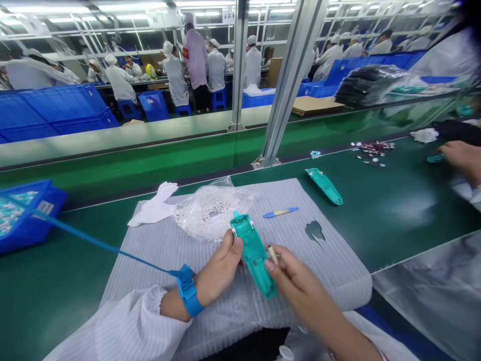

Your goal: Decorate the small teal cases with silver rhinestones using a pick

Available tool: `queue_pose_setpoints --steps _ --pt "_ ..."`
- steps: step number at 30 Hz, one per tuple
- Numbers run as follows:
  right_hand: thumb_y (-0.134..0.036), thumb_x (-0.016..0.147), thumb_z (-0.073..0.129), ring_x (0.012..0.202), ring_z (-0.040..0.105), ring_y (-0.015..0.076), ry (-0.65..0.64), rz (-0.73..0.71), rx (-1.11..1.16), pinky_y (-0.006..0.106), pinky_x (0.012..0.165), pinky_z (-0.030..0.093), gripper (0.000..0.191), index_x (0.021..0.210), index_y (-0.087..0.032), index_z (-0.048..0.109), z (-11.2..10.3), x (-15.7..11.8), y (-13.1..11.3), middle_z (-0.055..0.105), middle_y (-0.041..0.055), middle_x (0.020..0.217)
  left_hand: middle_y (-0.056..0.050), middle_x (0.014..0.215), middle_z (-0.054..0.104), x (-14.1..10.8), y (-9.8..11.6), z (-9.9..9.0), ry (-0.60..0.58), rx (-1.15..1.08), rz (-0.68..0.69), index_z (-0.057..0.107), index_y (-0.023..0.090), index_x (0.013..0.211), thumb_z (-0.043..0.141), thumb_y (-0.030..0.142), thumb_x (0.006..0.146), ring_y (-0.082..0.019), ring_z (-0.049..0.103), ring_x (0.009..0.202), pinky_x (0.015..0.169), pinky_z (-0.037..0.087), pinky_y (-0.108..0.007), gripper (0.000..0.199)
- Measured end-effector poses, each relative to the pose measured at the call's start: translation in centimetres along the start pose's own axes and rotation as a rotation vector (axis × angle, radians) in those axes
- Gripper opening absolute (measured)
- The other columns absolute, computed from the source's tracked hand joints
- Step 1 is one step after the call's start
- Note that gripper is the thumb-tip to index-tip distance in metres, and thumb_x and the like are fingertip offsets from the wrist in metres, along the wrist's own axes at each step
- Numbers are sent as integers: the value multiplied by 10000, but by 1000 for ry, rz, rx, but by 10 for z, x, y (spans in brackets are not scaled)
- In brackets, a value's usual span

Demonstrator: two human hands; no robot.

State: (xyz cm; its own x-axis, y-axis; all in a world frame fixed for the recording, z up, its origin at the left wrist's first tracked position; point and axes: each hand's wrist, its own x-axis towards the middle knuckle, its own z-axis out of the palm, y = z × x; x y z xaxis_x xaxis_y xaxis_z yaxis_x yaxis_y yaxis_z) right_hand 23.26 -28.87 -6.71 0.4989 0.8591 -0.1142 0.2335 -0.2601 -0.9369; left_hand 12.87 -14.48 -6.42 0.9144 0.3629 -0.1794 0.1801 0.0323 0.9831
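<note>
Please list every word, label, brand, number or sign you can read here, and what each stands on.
No text can be read with certainty.
White label on the blue bin at left: too blurred to read.
Red armband on the pink coat: yellowish marks, too small to read.
Teal shell in the left hand: no lettering can be made out.

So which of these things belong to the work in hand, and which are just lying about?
In hand:
teal casing, in the left hand
small pale piece, in the right hand

Seemingly just lying about:
blue-ended stick
white sheet
clear bag, though possibly supplies
</note>
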Motion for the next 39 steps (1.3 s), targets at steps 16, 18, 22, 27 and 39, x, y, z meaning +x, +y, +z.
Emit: queue_pose_setpoints --steps 16,18,22,27,39 --pt "-280 839 482 607 536 195 735 -5 -878 304 512 357 250 604 -203 510 -200 84 55 499 51 574 -18 834 544 9 -6 -1 -208 303 1 525 174 930 253 519 887 -137 500 767 710 401 -277 441" --pt "-257 845 433 706 553 256 721 -93 -890 342 563 368 206 669 -207 529 -180 86 39 538 91 650 -9 801 542 9 -3 -1 -219 347 7 536 172 879 285 483 890 -130 498 742 684 397 -263 401" --pt "-255 853 447 675 573 187 341 -316 -866 297 591 417 139 809 -226 576 -107 95 -5 619 40 776 6 742 527 8 1 -2 -221 457 11 547 168 837 368 412 872 -117 474 673 593 373 -235 305" --pt "-226 812 567 804 573 149 -93 -505 -878 259 710 428 74 806 -182 626 -9 124 -34 630 25 843 -7 782 578 9 1 1 -238 584 43 558 169 885 386 363 864 -119 515 680 568 405 -212 260" --pt "-248 871 502 774 561 131 -206 -503 -848 313 689 469 138 874 -134 579 24 149 -15 581 29 925 -3 1066 624 -73 47 -152 386 1396 -63 566 226 1061 276 18 764 -235 515 1059 930 359 -405 464"
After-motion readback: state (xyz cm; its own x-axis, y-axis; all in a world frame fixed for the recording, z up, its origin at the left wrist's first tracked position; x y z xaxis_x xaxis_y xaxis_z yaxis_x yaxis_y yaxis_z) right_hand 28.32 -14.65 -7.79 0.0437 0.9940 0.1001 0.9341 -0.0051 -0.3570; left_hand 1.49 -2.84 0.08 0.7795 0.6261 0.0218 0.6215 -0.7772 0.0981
